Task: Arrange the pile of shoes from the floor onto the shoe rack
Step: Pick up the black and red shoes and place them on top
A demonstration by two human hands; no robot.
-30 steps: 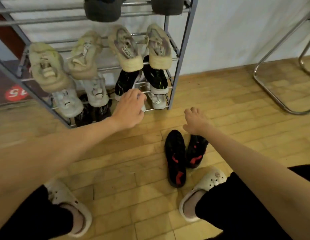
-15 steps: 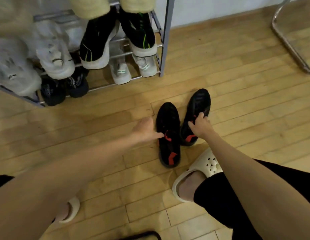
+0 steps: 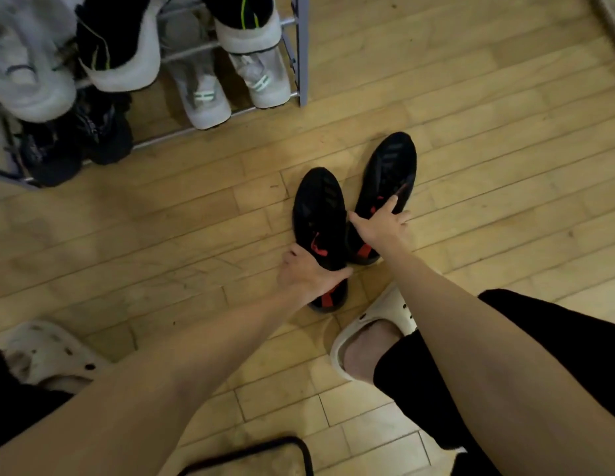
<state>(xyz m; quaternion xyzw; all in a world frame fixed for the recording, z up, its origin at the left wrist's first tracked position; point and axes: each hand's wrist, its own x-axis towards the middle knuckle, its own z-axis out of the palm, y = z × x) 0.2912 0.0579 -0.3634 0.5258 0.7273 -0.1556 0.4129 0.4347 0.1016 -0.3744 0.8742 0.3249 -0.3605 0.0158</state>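
Shoes, head view: two black shoes with red marks lie side by side on the wooden floor, in front of the rack and apart from it.
Left shoe (image 3: pixel 319 214): toe toward the rack, heel toward the person.
Right shoe (image 3: pixel 388 176): just beside the left one, toe angled outward, the two touching near the heels.
Rack (image 3: pixel 302 56): its lower shelves, as far as the view reaches, hold white, grey and black pairs; the upper shelves are out of view.
Done: most shoes appear to be stowed.
Left: by the look of it, only this black pair stays on the floor in view; neither shoe is lifted yet.
Left hand (image 3: pixel 308 274): arm stretched forward, fingers curled around the heel end of the left shoe, gripping it.
Right hand (image 3: pixel 381 225): arm stretched forward, fingers spread over the opening of the right shoe, thumb toward the left shoe; whether it has taken hold cannot be told.
Worn clogs (image 3: pixel 371 324): white, on the person's feet, no part of the pile.
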